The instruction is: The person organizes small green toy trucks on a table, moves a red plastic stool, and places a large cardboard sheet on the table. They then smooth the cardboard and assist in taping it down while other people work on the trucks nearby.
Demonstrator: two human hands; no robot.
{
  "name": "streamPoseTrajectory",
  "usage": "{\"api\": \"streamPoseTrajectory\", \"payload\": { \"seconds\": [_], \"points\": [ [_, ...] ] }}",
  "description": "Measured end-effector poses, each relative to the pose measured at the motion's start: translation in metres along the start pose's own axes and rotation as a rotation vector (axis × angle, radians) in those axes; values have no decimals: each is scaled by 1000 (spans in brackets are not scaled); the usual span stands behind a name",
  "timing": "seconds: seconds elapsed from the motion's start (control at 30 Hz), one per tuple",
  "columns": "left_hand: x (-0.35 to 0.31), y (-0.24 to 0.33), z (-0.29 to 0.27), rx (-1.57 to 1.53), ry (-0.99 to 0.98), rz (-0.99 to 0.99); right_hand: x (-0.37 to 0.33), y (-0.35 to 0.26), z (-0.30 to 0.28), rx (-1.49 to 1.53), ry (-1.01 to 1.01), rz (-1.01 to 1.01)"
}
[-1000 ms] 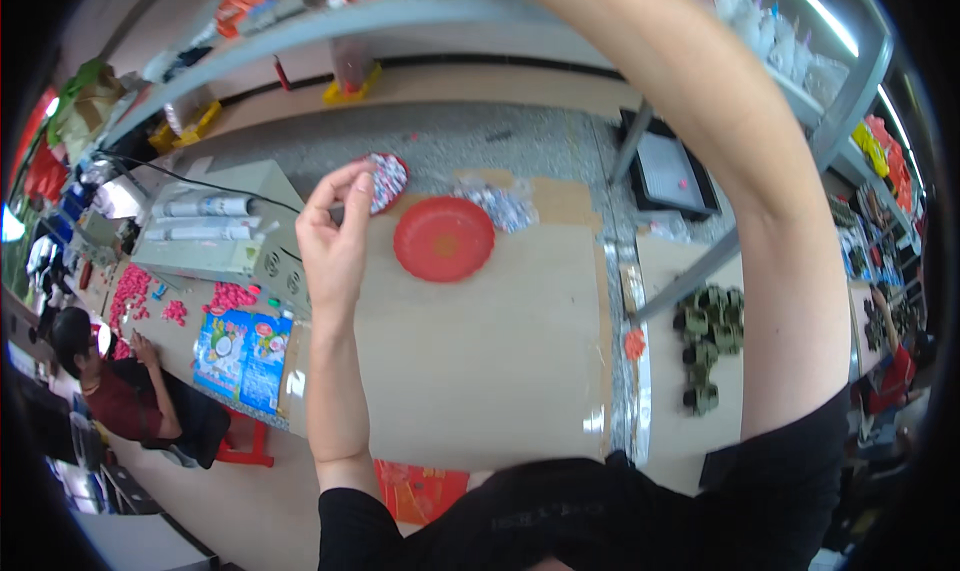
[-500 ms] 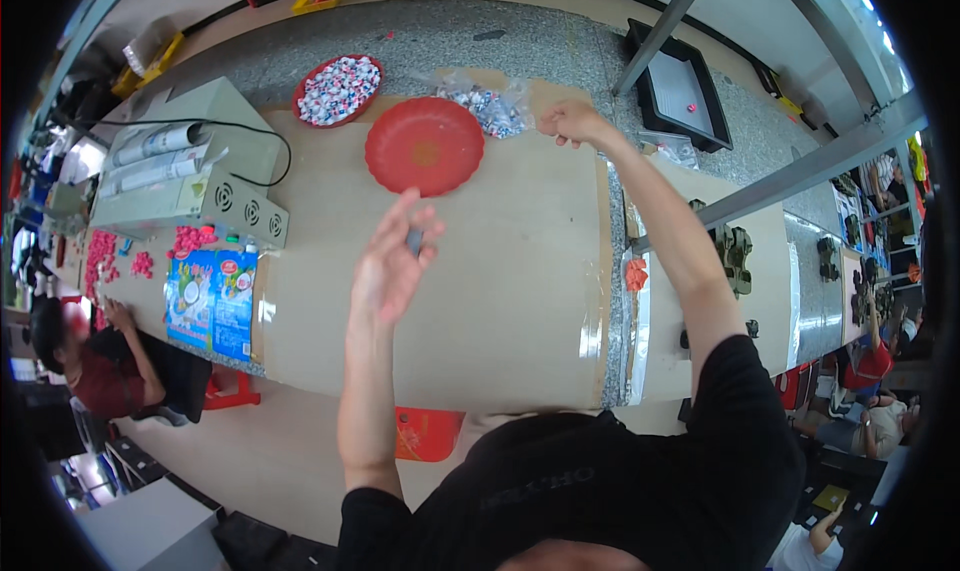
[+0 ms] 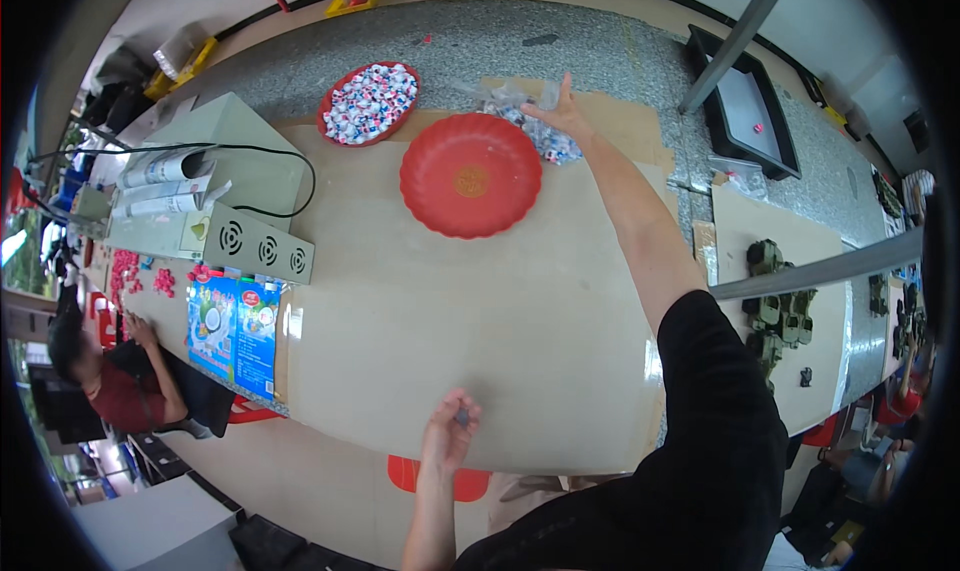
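My left hand [image 3: 452,429] is low over the near edge of the table, its fingers curled round a small grey piece [image 3: 462,417]. What kind of piece it is, I cannot make out. At the far side my right hand [image 3: 562,113] reaches to a clear plastic bag [image 3: 550,143] of small white, blue and red pieces. Its thumb and fingers are spread at the bag's opening; no grip on the plastic shows. A red scalloped plate [image 3: 470,176] with a gold mark in its middle lies beside the bag. Left of it, a smaller red dish [image 3: 368,103] is heaped with similar small pieces.
A pale metal machine [image 3: 215,191] with a black cable stands at left, behind blue printed sheets [image 3: 235,331]. A person [image 3: 115,371] sits beyond, near pink pieces. At right are a black tray [image 3: 750,101], a metal post [image 3: 735,41] and several dark green parts [image 3: 785,316].
My left hand has drawn back from near the red plate to the table's near edge, still holding the grey piece. My right hand's fingers have spread at the bag. The view has shifted.
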State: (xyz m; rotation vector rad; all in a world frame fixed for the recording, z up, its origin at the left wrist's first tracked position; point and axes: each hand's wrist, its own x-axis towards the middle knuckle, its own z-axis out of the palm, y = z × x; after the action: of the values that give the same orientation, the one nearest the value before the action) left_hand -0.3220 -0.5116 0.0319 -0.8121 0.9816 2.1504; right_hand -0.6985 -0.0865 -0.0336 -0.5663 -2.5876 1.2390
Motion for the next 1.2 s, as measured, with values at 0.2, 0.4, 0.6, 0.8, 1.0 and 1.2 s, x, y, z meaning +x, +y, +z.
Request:
{"api": "streamPoseTrajectory", "payload": {
  "seconds": [0.2, 0.4, 0.6, 0.8, 1.0, 1.2],
  "points": [
    [15, -14, 2, 151, 134, 98, 2, -39, 51, -349, -23, -286],
    [54, 21, 11, 573, 230, 562, 49, -4, 44, -93, 255, -431],
    [111, 49, -6, 1128, 470, 996, 65, -56, -10, 72, 296, -371],
    [140, 44, -31, 1445, 403, 1220, 57, -117, -35, 390, 113, -211],
    [138, 44, -29, 1421, 409, 1237, -17, -151, -17, 539, -88, 42],
    [141, 42, -29, 1406, 411, 1289, -81, -107, 74, 223, -63, -130]
  ]
}}
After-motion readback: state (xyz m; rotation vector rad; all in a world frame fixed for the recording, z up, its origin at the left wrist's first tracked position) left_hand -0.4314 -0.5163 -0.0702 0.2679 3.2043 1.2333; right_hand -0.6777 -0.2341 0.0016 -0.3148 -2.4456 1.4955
